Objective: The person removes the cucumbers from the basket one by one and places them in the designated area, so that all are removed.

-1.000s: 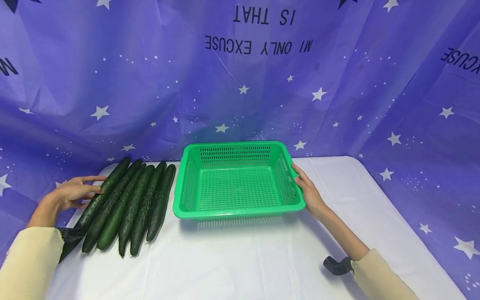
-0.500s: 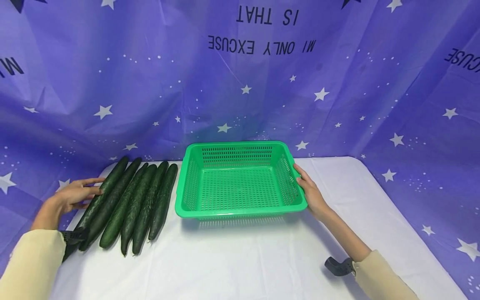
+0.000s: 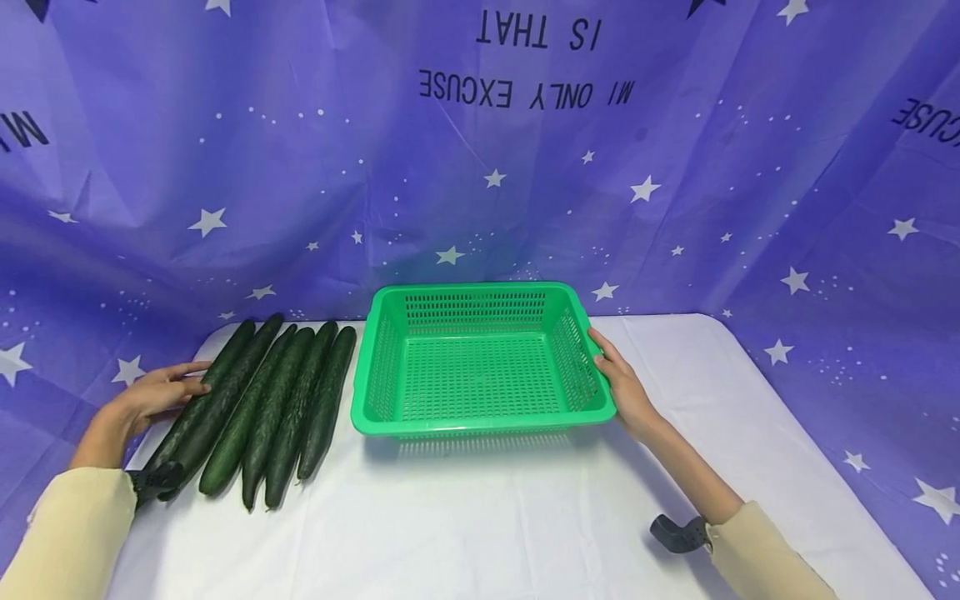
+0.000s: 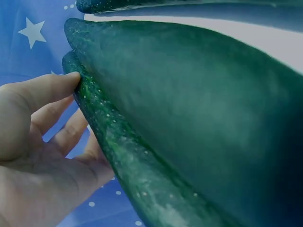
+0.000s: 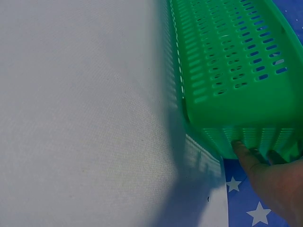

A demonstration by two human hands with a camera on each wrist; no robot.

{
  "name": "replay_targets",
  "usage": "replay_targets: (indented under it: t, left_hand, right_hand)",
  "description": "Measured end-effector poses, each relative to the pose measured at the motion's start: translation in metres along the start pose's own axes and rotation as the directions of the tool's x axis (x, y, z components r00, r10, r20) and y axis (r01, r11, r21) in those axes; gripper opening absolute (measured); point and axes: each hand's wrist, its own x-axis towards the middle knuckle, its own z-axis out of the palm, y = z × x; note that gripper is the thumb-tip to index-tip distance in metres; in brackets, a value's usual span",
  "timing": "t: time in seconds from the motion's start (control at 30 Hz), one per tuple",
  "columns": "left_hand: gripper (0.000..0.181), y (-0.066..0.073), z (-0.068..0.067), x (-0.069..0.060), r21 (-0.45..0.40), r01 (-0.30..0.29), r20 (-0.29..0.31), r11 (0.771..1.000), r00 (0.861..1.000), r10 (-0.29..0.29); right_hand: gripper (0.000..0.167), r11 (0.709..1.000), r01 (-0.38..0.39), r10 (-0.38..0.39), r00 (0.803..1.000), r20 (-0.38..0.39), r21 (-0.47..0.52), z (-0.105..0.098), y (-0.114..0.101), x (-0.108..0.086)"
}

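Observation:
In the head view several long dark-green cucumbers (image 3: 273, 408) lie side by side on the left of the table. My left hand (image 3: 157, 397) is at the outermost cucumber (image 3: 197, 408), the thumb on its side. In the left wrist view this cucumber (image 4: 137, 156) crosses in front of the other fingers, hiding their tips. A green plastic basket (image 3: 483, 427) with slotted walls stands in the middle, nothing inside. My right hand (image 3: 628, 392) holds its right end by the rim. In the right wrist view some fingertips reach the basket's outer wall (image 5: 265, 142); the rest are partly hidden.
A white cloth (image 3: 480, 533) covers the table. Purple fabric with stars and lettering (image 3: 450, 183) hangs behind and along the sides. A dark wrist mount (image 3: 678, 533) sticks out at the right sleeve; another (image 3: 156, 481) overlaps the cucumbers' near ends.
The outermost cucumber has shifted toward me and closer against its neighbour, my left hand staying with it. The right hand and basket keep their place; the head view has drifted slightly.

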Motion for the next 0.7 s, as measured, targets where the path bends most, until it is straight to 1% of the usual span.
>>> replay_targets:
  t: [0.1, 0.17, 0.37, 0.6, 0.7]
  left_hand:
    - [0.073, -0.0016, 0.0015, -0.0006, 0.015, -0.002, 0.010, 1.000, 1.000, 0.001]
    - [0.075, -0.0030, 0.0024, -0.0005, 0.014, -0.018, 0.011, 1.000, 1.000, 0.018]
    - [0.076, -0.0052, 0.0057, 0.0013, -0.007, -0.057, -0.024, 0.998, 0.998, 0.057]
    - [0.078, -0.0044, 0.0045, -0.0012, -0.021, -0.023, -0.028, 1.000, 0.999, 0.022]
    - [0.078, -0.0042, 0.0048, -0.0010, -0.016, -0.034, -0.032, 0.999, 0.999, 0.033]
  right_hand:
    - [0.054, 1.000, -0.008, 0.008, 1.000, -0.002, 0.000, 0.0003, -0.0003, -0.0001]
    - [0.054, 1.000, -0.007, 0.007, 1.000, 0.002, 0.005, 0.0004, -0.0003, 0.0000]
    - [0.054, 1.000, 0.001, -0.001, 1.000, 0.014, 0.023, 0.0002, 0.0006, 0.0012]
    - [0.055, 1.000, -0.011, 0.010, 1.000, 0.013, 0.025, 0.0010, -0.0004, 0.0006]
    - [0.055, 1.000, -0.013, 0.013, 1.000, 0.007, 0.018, 0.0003, -0.0011, -0.0001]
